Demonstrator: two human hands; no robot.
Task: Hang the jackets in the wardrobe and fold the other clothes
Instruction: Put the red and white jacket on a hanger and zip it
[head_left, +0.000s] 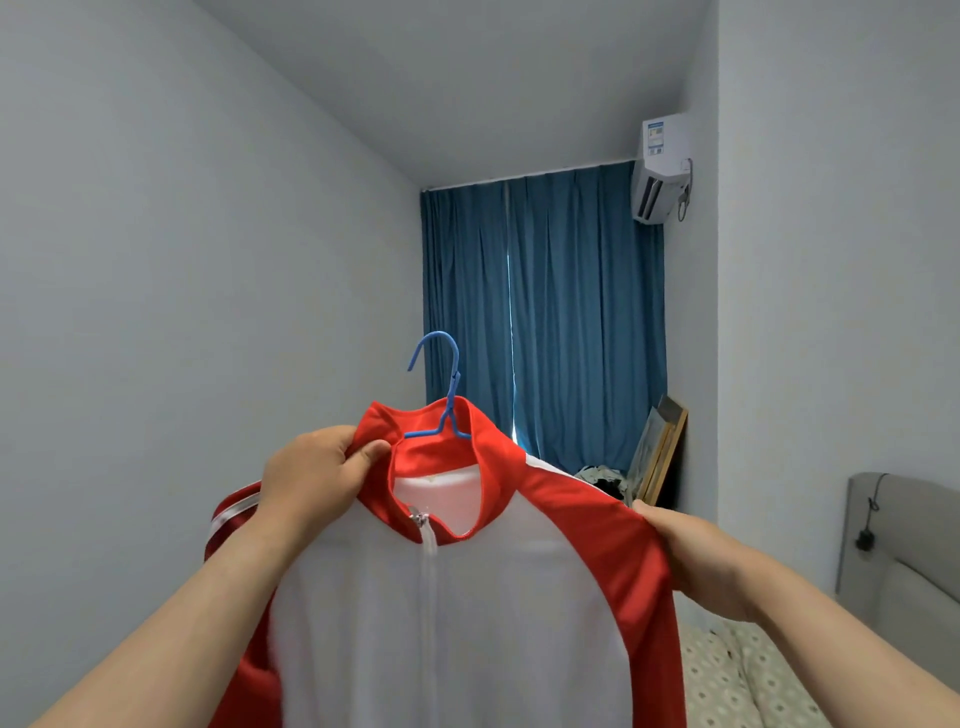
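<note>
So the red and white jacket (452, 613) is held up in mid-air right in front of the person, already sitting on a blue hanger (441, 395) whose hook pokes up out of the collar. The left hand (311, 478) pinches the red collar edge between thumb and curled fingers, and the right hand (696, 556) has its fingers wrapped round the fabric at the other shoulder. My guess is it's held by both shoulders like that to keep it spread flat and stop it sliding off the hanger while things get squared up. Zip front faces the camera, closed most of the way with the collar left open. Long axis runs straight up and down: collar on top, hem dropping out of the bottom of the view. The hook's open end curls toward the person's left. No wardrobe in view, just blue curtains (545, 312) behind and a bed (753, 675) at lower right.
</note>
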